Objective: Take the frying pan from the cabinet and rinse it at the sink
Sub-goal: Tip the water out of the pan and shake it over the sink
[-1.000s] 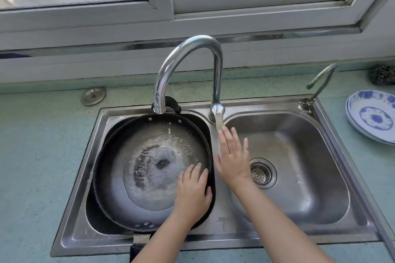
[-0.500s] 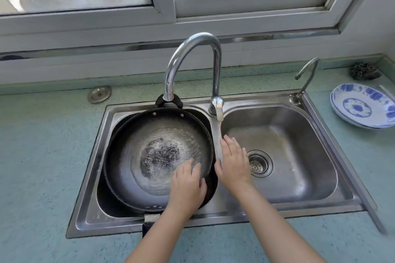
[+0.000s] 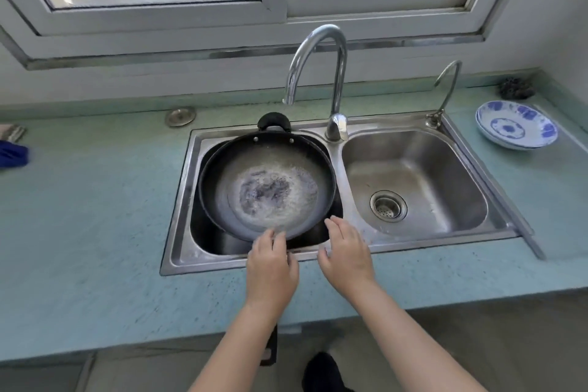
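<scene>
Beneath a wide white-framed window, a pale green countertop (image 3: 95, 232) carries a double-basin steel sink (image 3: 206, 259), and the frying pan (image 3: 229, 200) already sits in the left basin, so the fetching from the cabinet is done and the rinse is the step in hand. Foamy water pools over the pan's dark middle; the tall tap (image 3: 337, 73) arches with its spout above it, though I cannot tell whether a stream is running. The pan's long handle (image 3: 272, 347) juts out over the counter's front edge, under the left forearm. The left hand (image 3: 272, 267) lies over the sink's front lip with loose, straightish fingers reaching the pan's near rim, gripping nothing. The right hand (image 3: 348, 253) hovers just beside it, fingers apart and relaxed, also empty. The next move probably calls for one hand to take the handle and tilt the pan, so the water swirls and pours into the basin without slopping onto the counter.
</scene>
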The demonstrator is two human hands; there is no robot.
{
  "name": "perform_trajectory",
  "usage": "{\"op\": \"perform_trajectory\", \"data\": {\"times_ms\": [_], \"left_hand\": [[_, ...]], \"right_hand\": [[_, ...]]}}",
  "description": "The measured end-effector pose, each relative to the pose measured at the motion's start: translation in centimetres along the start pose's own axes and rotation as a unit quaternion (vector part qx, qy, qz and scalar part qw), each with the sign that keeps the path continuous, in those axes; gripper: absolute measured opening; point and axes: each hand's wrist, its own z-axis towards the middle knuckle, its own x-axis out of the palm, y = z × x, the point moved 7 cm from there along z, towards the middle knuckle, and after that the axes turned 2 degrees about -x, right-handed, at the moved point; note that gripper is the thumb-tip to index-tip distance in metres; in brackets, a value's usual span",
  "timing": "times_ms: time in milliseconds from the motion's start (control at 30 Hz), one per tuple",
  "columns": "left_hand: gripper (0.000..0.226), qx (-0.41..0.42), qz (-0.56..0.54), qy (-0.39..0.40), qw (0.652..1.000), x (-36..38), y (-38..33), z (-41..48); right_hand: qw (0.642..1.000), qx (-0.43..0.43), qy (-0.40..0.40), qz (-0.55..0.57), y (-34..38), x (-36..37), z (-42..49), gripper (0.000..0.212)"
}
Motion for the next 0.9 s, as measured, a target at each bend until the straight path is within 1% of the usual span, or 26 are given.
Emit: {"op": "perform_trajectory", "data": {"times_ms": [133,267,400,467,533,600,767,900], "left_hand": [[0.041,0.007,0.012,-0.006,1.000,-0.7,1.4,-3.4],[0.048,-0.017,0.015,0.011,1.000,-0.7,2.4,-6.1],[0.045,-0.048,-0.012,0.020,0.999,-0.3,3.3,-8.0],[0.048,-0.077,-0.046,0.024,0.996,-0.3,3.5,-8.8],[0.052,-0.106,-0.083,0.055,0.989,-0.1,3.6,-9.3],[0.053,-0.124,-0.128,0.067,0.982,-0.1,3.5,-9.5],[0.059,-0.192,-0.237,0.127,0.944,0.9,3.2,-9.9],[0.067,-0.233,-0.295,0.121,0.919,1.4,3.5,-9.8]], "right_hand": [[0.999,0.005,0.018,0.041,2.0,0.5,-3.2,0.050],[0.999,-0.009,0.025,0.035,3.6,0.8,-5.8,0.052],[0.995,-0.009,0.079,0.055,5.2,1.4,-7.1,0.056],[0.994,-0.006,0.094,0.059,5.9,1.7,-7.4,0.056],[0.992,0.002,0.101,0.077,6.3,2.1,-7.6,0.055],[0.989,0.009,0.102,0.107,6.6,2.5,-7.6,0.053],[0.971,0.045,0.140,0.189,7.1,3.4,-6.7,0.043],[0.948,0.102,0.170,0.247,7.2,4.5,-6.0,0.037]]}}
